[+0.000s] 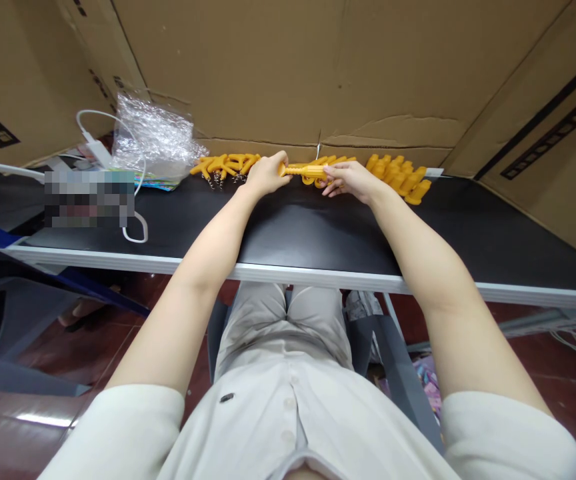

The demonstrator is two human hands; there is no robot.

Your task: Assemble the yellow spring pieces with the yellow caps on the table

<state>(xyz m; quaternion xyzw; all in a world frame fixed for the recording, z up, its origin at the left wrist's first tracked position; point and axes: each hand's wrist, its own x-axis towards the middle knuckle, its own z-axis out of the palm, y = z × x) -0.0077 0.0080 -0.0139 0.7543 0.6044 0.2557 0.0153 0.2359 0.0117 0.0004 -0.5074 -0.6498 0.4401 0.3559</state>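
Note:
A long yellow plastic piece (309,170) is stretched level between my two hands, over the back of the black table. It has a thin ribbed shaft at its left and a thicker grooved part at its right. My left hand (267,175) is closed around the rounded left end, partly hiding it. The right end is pinched in the fingers of my right hand (348,180). Left of my hands lie several yellow branched handles (223,165) with metal spirals. Yellow pieces with ring ends (313,179) lie just behind the held piece. Several yellow tubes (395,175) stand to the right.
Clear plastic wrap (153,137) lies at the back left, near a white cable (141,230) and a blurred-out patch. Cardboard walls (338,73) enclose the back and sides. The table's metal front edge (308,275) runs beneath my forearms.

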